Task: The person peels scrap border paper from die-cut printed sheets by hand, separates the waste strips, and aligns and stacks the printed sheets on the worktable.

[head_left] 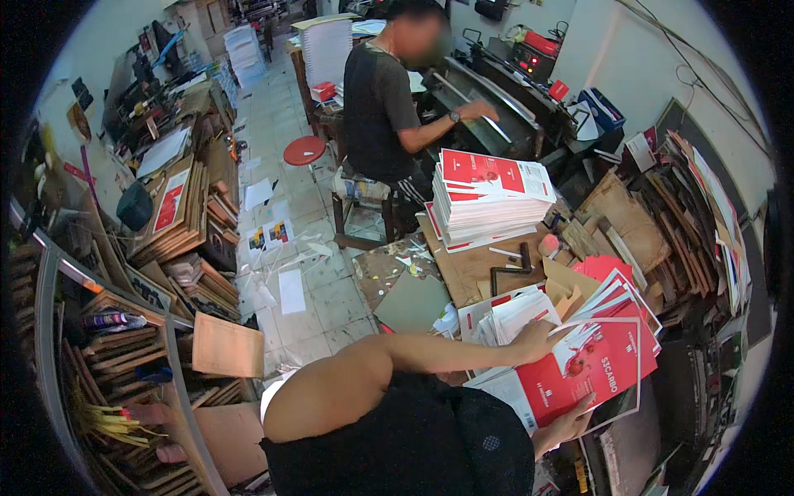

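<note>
A flat printed cardboard sheet [616,360], red and white with a wide pale margin, lies tilted in front of me at the lower right. My left hand [533,341] grips its far left edge, fingers bent, beside a pile of white cut pieces [517,316]. At the near edge, my right hand [564,428] pinches the sheet with the thumb on top and the other fingers mostly hidden beneath. More red and white sheets [633,302] are fanned out just beyond and under it.
A tall stack of similar printed sheets [496,215] stands on the worktable [459,269], near a black crank handle [514,269]. Beyond it another person [380,107] works at a dark machine [488,95]. A red stool [304,151] stands on the littered floor; wooden boards [178,211] line the left.
</note>
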The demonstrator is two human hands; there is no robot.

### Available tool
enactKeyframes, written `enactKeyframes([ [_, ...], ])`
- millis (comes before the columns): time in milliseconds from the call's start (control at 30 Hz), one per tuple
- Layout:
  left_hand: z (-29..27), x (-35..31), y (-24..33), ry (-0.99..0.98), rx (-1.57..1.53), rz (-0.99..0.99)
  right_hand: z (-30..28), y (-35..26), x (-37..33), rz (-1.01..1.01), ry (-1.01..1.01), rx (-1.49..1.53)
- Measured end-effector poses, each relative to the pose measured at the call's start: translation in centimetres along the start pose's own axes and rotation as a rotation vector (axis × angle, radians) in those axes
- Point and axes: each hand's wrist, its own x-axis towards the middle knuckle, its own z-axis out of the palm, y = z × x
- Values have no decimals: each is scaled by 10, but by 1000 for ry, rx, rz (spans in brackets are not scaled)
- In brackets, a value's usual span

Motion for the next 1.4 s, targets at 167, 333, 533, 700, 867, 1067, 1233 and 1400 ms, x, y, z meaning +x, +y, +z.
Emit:
enactKeyframes([
  [167, -51, -28, 38, -157, -92, 10, -8, 24, -7, 1, -130, 12],
  [333, -51, -12, 48, -352, -421, 141, 1, 26, -6, 111, -44, 468],
  [533, -31, 14, 30, -527, -306, -115, 2, 5, -12, 239, -7, 354],
  [700, -24, -6, 33, -475, -164, -216, -8, 3, -16, 130, 76, 140],
  [867, -39, -36, 28, -392, -227, -6, -28, 5, -37, 91, 6, 72],
  [1067, -18, -27, 8, -32, -476, -15, -50, -6, -33, 190, -273, 145],
  [1233, -13, -23, 7, -63, -431, -276, -52, 36, -1, 148, -470, 226],
  [1400, 1, -32, -3, -28, -506, -329, -52, 34, -10, 100, -543, 214],
])
